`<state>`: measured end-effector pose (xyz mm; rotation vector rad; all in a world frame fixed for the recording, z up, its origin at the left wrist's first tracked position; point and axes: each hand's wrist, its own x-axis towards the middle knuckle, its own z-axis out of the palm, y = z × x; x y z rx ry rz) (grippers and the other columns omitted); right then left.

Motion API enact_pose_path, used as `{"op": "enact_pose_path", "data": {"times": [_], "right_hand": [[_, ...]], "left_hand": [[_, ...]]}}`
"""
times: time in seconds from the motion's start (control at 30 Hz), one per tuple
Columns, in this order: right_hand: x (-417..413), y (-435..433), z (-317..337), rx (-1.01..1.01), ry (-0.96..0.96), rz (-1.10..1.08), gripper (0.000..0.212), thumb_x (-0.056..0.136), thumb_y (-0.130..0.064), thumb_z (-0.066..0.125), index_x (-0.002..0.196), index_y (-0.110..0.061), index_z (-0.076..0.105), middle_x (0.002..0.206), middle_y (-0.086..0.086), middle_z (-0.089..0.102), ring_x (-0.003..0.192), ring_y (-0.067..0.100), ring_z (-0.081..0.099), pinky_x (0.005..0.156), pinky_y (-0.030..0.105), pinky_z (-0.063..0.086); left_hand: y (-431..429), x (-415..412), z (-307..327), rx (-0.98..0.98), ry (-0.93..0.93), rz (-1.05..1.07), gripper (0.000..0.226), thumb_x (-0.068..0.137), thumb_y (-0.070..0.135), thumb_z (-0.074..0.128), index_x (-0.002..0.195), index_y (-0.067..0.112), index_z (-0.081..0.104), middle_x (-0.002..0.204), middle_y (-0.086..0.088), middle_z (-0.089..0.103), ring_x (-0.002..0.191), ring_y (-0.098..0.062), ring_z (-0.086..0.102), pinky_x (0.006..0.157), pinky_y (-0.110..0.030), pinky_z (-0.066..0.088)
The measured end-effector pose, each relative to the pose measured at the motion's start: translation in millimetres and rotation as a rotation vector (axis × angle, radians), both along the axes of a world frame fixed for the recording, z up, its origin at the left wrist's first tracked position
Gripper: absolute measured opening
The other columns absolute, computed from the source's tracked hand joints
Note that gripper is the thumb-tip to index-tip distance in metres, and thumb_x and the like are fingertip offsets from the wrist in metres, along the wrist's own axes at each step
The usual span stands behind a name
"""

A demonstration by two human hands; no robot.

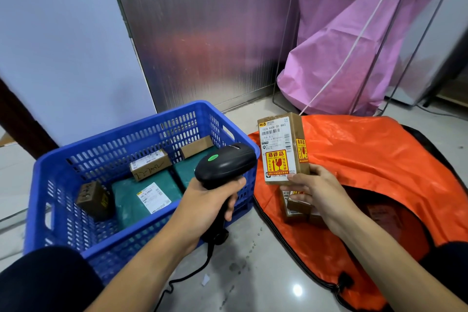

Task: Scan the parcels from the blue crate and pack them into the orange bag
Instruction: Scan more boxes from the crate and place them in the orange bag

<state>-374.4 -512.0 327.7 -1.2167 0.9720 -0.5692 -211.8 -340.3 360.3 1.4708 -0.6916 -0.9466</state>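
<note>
– Parcels [145, 197]: where do they lie?

– Take the orange bag [379, 159] first. It is spread on the floor at the right with its mouth open, and a few small brown boxes [296, 206] lie inside. The blue crate [121, 132] stands just beside it on the left. In the crate are two green packets [126, 210], two brown cartons [149, 163] leaning along the far wall, and a dark box [95, 199] tilted near the left wall.

– And the one being handled?

– A tall brown carton [281, 149] is held upright over the bag's left edge. Its white label and yellow-and-red stickers face the person.

– What about the hands?

– The right hand [314, 185] pinches the carton's lower end between thumb and fingers. The left hand [210, 200] is wrapped round the grip of a black scanner [225, 162]. The scanner's head sits close to the carton's left side, with a green light on top. Its cable [192, 271] trails down to the floor.
</note>
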Motion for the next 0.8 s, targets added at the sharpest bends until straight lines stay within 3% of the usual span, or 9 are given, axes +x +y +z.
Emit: {"op": "enact_pose_path", "data": {"times": [0.17,0.53,0.8], "right_hand": [[-0.6,0.7,1.0,0.006,0.001,0.004,0.043,0.093,-0.008,0.071,0.131,-0.014,0.052,0.102,0.004,0.080,0.092,0.025,0.078,0.074,0.033,0.057],[0.5,3.8,1.5,-0.004,0.007,-0.002,0.044,0.093,-0.009,0.071,0.132,-0.013,0.052,0.102,0.004,0.080,0.091,0.026,0.078,0.083,0.039,0.059],[0.6,5.5,3.1,-0.002,0.010,0.003,0.043,0.094,-0.010,0.070,0.132,-0.014,0.052,0.103,0.003,0.080,0.091,0.023,0.078,0.080,0.036,0.059]], "left_hand": [[-0.6,0.8,-0.9,-0.008,0.019,0.038,0.023,0.092,0.028,0.075,0.070,0.032,0.071,0.062,-0.005,0.054,0.053,-0.020,0.048,0.059,-0.033,0.044],[0.3,2.8,-1.6,-0.012,0.032,0.030,0.019,0.093,0.028,0.075,0.075,0.034,0.073,0.061,-0.005,0.052,0.051,-0.020,0.047,0.058,-0.033,0.043],[-0.6,5.0,-4.2,-0.030,0.057,0.050,0.019,0.093,0.027,0.075,0.074,0.031,0.073,0.060,-0.005,0.050,0.050,-0.020,0.044,0.057,-0.034,0.041]]}}
